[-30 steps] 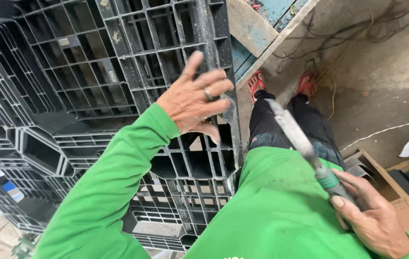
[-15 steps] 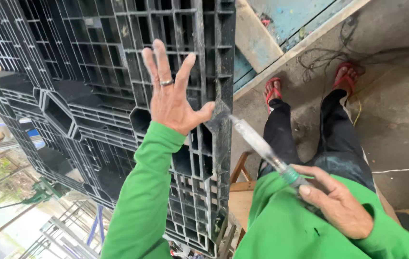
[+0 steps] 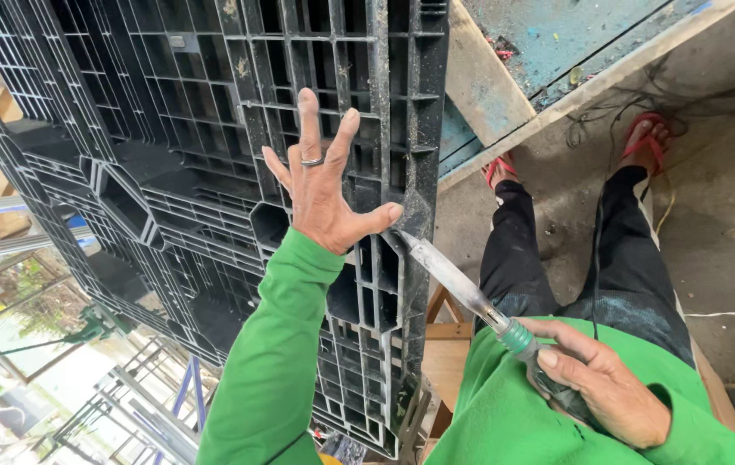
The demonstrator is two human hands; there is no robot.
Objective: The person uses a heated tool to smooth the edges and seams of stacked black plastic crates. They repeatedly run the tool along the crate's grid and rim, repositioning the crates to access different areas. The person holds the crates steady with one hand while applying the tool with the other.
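Black plastic pallet (image 3: 212, 172) stands upright, filling the left and centre of my view. My left hand (image 3: 326, 185) lies flat against the pallet's grid near its right edge, fingers spread, a ring on one finger. Just right of that hand, the metal blade of a hand tool (image 3: 462, 288) touches the pallet's right edge beside the thumb. Further right of the pallet, my right hand (image 3: 604, 383) is wrapped tight around the tool's green-collared handle, above black trousers and red sandals (image 3: 651, 138).

Matt black plastic pallet (image 3: 212, 155), dusty; dull metal blade (image 3: 445, 275); rough concrete floor (image 3: 729, 198); worn wooden beam (image 3: 479, 82).
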